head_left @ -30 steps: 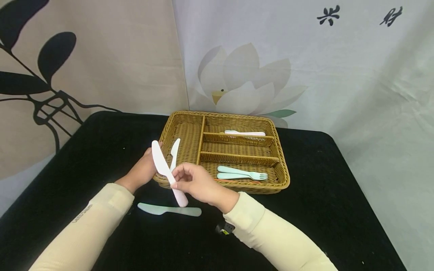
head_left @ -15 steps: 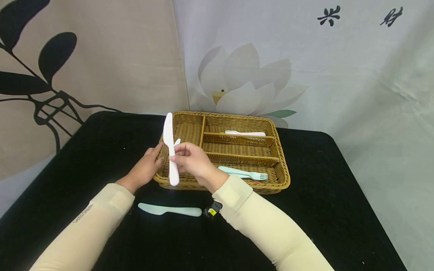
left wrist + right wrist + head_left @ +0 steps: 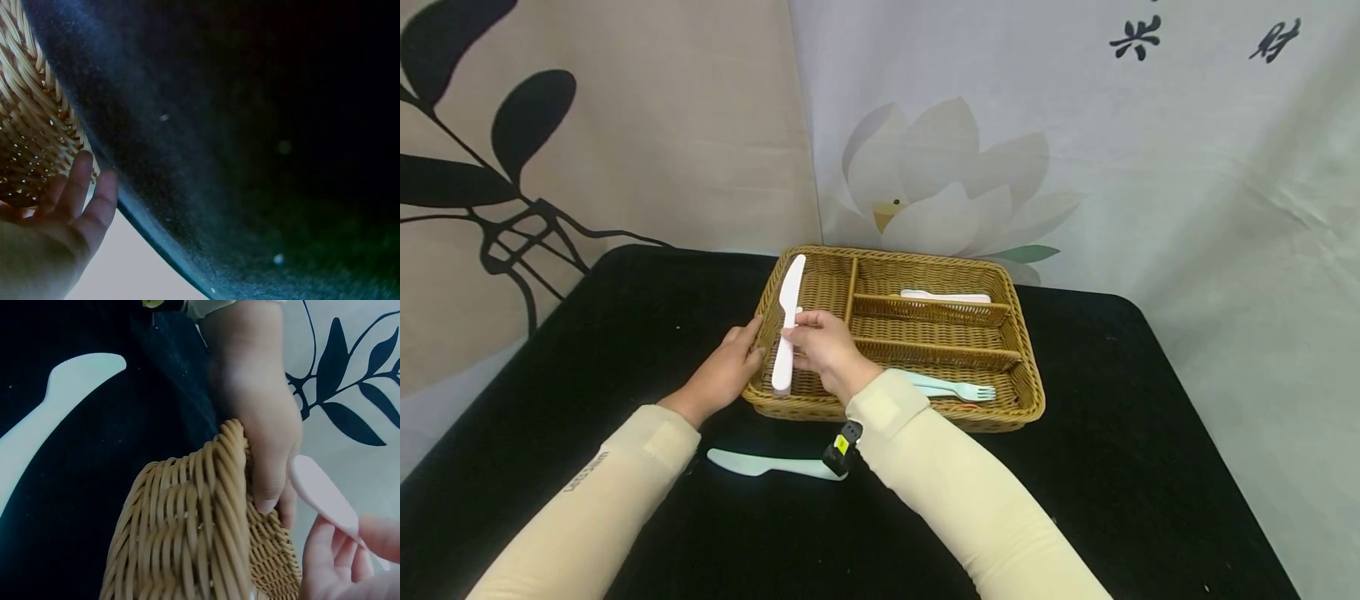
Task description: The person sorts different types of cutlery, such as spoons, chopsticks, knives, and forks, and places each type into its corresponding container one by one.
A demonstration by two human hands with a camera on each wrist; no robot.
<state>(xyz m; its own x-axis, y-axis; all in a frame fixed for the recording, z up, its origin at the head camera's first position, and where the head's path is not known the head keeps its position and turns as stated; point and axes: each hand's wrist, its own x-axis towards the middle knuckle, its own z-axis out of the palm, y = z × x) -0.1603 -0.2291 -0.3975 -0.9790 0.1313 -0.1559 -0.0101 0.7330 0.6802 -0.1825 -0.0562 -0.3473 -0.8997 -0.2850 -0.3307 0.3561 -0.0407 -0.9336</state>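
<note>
My right hand (image 3: 827, 346) pinches a pale pink knife (image 3: 787, 312) by its handle. The knife points away from me, over the basket's left compartment. In the right wrist view the thumb and fingers press on the knife (image 3: 322, 490) from both sides. A second white knife lies under it in that compartment, mostly hidden by my right hand. My left hand (image 3: 722, 367) rests against the left rim of the wicker basket (image 3: 895, 252). Its fingers (image 3: 75, 184) lie fairly straight along the basket's side in the left wrist view. A mint-green knife (image 3: 767, 463) lies on the table before the basket.
Wicker dividers (image 3: 936, 350) part the basket's right side into rows. A pale pink fork (image 3: 946, 297) lies in the back row. Mint-green cutlery (image 3: 955, 389) lies in the front row. The black-covered table (image 3: 1112, 467) ends at a printed curtain (image 3: 1150, 167).
My right hand has carried the pink knife away from me and turned its blade tip to the right, over the left compartment. My left hand stays at the basket's rim.
</note>
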